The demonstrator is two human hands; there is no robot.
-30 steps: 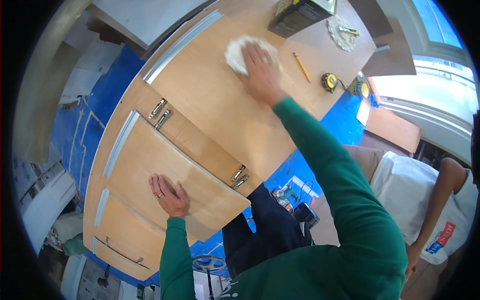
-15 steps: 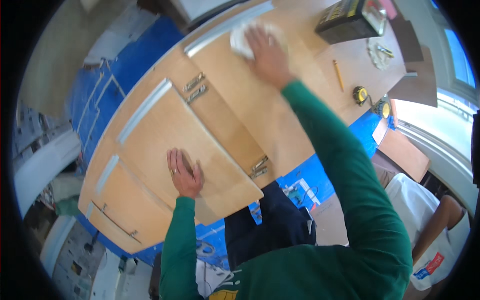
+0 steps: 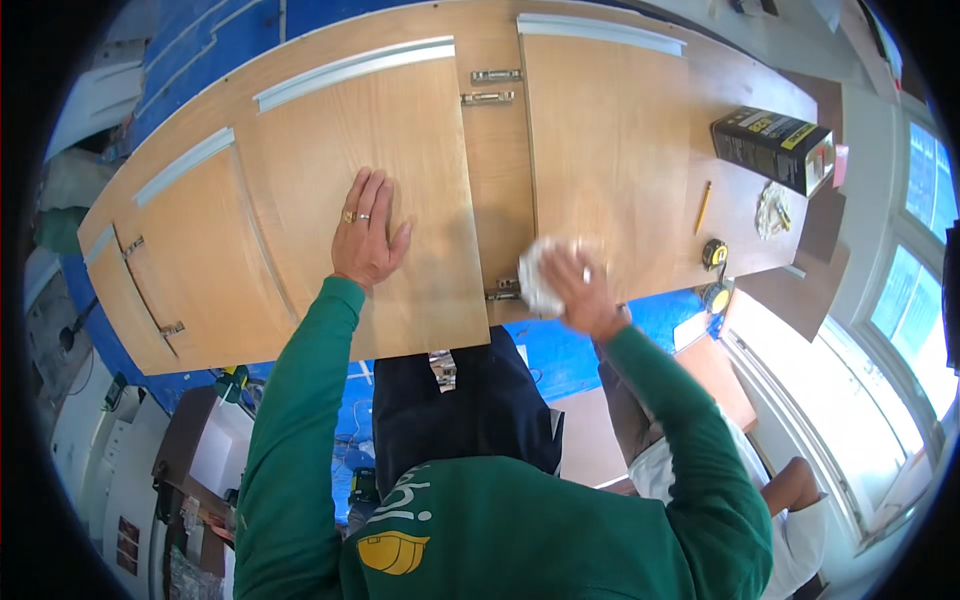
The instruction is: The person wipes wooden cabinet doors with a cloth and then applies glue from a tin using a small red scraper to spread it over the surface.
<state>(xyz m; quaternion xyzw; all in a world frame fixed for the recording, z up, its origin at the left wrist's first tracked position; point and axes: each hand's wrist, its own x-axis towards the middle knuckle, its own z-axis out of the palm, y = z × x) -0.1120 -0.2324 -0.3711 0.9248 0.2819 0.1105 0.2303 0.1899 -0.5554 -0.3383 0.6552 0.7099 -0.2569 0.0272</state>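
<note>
My left hand (image 3: pixel 370 230) lies flat, fingers out, on a light wooden door panel (image 3: pixel 425 270) with a pale metal strip along its far edge. A white cloth (image 3: pixel 540 282) is pressed under my right hand (image 3: pixel 582 290), slightly smeared by motion. Cloth and hand are at the near left corner of a second wooden door panel (image 3: pixel 610 130) with a similar strip. Metal hinges (image 3: pixel 490 98) show at the far end of the gap between the two panels. Another hinge (image 3: pixel 503 290) sits at the near end, partly behind the cloth.
On the right stand a dark rectangular can (image 3: pixel 760 145), a pencil (image 3: pixel 703 208), a crumpled rag (image 3: pixel 772 210) and two tape measures (image 3: pixel 714 254). More door panels (image 3: pixel 195 260) extend left. Blue sheeting (image 3: pixel 550 350) covers the floor. Another person's arm (image 3: pixel 795 487) shows at lower right.
My right hand has brought the cloth from the panel's far end to its near left corner. My left hand stays flat on its panel. The view has turned and shifted.
</note>
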